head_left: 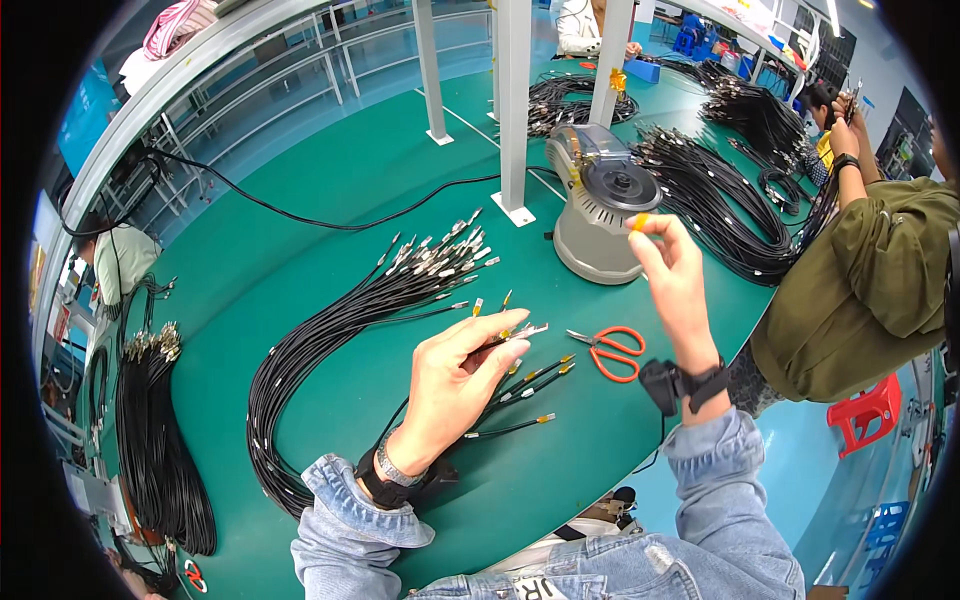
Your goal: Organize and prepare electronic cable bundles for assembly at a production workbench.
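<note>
Over the green table [590,450]: left hand [455,362] pinches a silver cable end [534,330], jutting past thumb and finger | right hand [672,265] pinches a yellow tape scrap [640,222], near the grey dispenser [592,238] | tape and cable apart | judged best: keep end still, lay scrap square, press flat without creases | red-handled scissors [597,350] nearby, unheld

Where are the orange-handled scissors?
Head view, right of centre: the scissors lie on the green table, right of the left hand, in front of the grey machine.

Scissors [594,340] on the table [560,480], right of cable bundle [325,322], before tape dispenser [590,238]
</note>
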Demonstrator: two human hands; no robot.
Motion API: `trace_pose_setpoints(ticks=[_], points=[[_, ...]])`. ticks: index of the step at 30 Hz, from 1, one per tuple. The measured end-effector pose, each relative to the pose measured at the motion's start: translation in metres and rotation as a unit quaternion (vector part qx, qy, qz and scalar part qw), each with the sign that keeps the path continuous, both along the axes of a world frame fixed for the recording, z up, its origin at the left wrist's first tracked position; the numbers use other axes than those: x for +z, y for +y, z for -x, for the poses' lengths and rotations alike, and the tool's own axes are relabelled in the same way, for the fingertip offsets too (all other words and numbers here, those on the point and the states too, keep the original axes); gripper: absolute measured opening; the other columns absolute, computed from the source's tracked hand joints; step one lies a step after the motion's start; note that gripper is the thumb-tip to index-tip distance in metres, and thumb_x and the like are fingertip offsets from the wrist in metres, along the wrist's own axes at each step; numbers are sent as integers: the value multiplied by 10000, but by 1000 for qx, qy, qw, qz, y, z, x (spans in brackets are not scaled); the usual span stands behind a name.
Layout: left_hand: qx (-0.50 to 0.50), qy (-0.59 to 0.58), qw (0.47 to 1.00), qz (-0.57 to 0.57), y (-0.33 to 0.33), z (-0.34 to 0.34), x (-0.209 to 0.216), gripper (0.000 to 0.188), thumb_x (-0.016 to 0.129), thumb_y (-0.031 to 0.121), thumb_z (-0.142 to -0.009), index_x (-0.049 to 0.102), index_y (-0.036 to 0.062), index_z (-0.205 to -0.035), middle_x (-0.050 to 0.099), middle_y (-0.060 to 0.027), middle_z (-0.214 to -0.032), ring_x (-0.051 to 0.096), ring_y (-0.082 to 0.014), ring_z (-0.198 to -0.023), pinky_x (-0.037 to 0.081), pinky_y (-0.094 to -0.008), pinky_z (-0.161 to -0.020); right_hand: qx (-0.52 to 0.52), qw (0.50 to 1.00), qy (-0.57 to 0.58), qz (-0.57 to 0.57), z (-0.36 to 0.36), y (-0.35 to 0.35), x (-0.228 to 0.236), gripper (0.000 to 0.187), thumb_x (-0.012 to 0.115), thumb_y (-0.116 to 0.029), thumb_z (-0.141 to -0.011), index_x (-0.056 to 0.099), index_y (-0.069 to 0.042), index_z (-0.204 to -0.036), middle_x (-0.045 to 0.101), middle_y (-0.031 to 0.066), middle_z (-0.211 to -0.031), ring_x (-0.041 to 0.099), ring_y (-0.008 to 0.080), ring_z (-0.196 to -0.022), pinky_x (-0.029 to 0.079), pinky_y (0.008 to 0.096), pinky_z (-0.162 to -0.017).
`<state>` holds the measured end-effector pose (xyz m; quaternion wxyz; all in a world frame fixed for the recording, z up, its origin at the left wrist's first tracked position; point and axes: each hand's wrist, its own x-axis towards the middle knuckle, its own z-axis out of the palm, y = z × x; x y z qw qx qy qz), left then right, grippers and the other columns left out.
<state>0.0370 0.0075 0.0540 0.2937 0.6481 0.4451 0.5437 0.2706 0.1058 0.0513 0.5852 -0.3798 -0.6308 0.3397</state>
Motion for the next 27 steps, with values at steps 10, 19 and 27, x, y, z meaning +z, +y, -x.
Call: trace_pose_setpoints(ticks=[10,19,27], points=[[7,39,999,-10,-5,13,-4,117,665,52,-875,693,2,-977,642,-64,-747,565,-89,-603,436,-232,-531,186,978,86,38,71,-65,4,174,613,38,-876,522,-8,-1016,622,72,-999,604,134,-926,492,282,-855],[28,124,991,48,-27,72,-39,81,641,26,-869,695,-13,-915,674,-69,-775,627,-122,-683,486,-255,-621,190,972,123,60,93,-71,-17,219,623,68,-867,484,-8,-1019,626,102,-951,625,156,-863,519,290,-816],[11,94,996,-2,-22,54,-36,135,637,16,-875,655,-24,-1002,680,-68,-808,631,-117,-700,493,-257,-634,194,971,124,60,92,-74,-15,256,630,79,-852,474,-12,-1033,625,104,-962,612,153,-883,508,283,-815]])
